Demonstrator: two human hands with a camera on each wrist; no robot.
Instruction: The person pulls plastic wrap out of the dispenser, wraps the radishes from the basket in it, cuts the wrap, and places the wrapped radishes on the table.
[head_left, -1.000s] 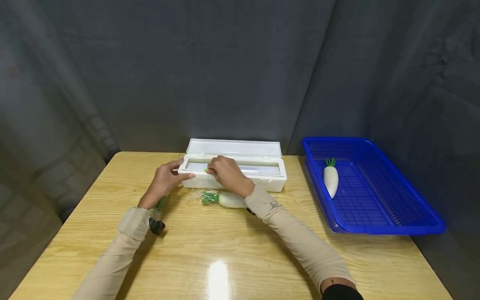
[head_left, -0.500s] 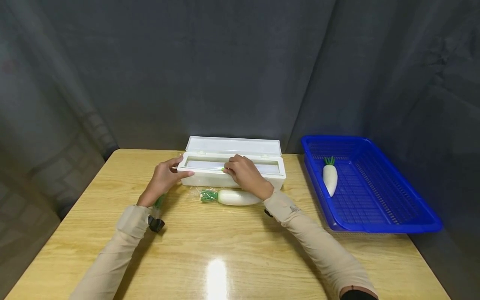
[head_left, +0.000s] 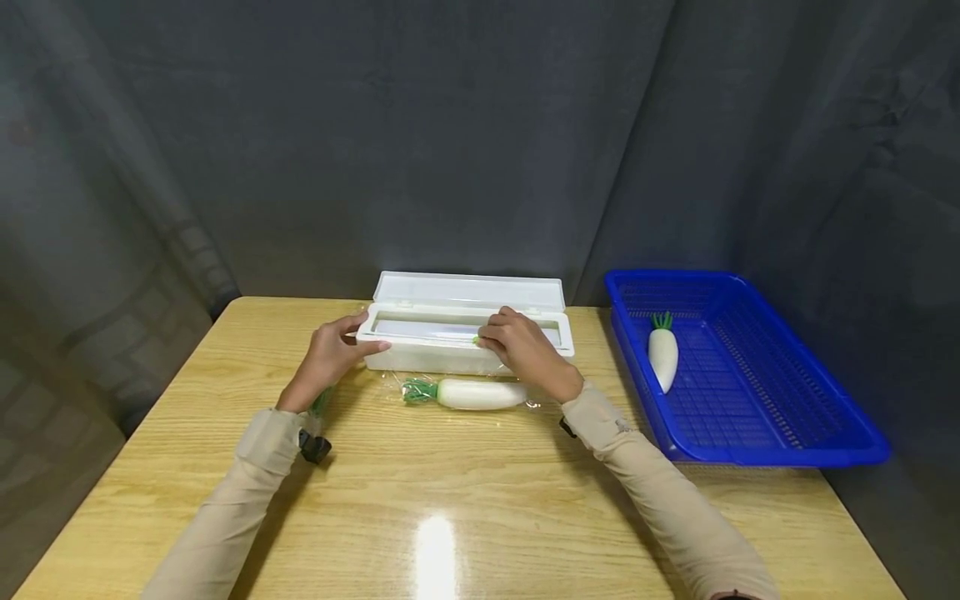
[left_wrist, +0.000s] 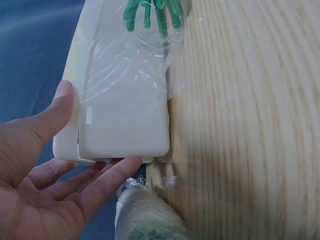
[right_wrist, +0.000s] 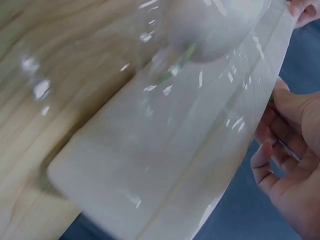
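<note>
A dark grey curtain (head_left: 450, 150) hangs across the far side, behind a light wooden table (head_left: 360, 517). At the table's right stands a blue basket (head_left: 787, 457). A long white box (head_left: 435, 360) sits in the middle of the table's far part, lying left to right, its lid (head_left: 468, 290) raised along the far edge. The left hand (head_left: 326, 358) holds the box's left end, thumb and fingers parted around the corner. The right hand (head_left: 525, 346) is at the box's near rim, right of its middle, with thumb and forefinger pinched together. Clear film (left_wrist: 107, 82) drapes over the box's near face and reaches the table. Just near of the box lies a white radish (head_left: 480, 395) under film, green leaves to the left, tip to the right. Another white radish (head_left: 663, 358) rests inside the basket by its left wall, leaves far. A wrapped piece with green (left_wrist: 150, 215) lies beside the left wrist, mostly hidden. Smallest is the green tab (head_left: 476, 340) between the right hand's fingertips.
</note>
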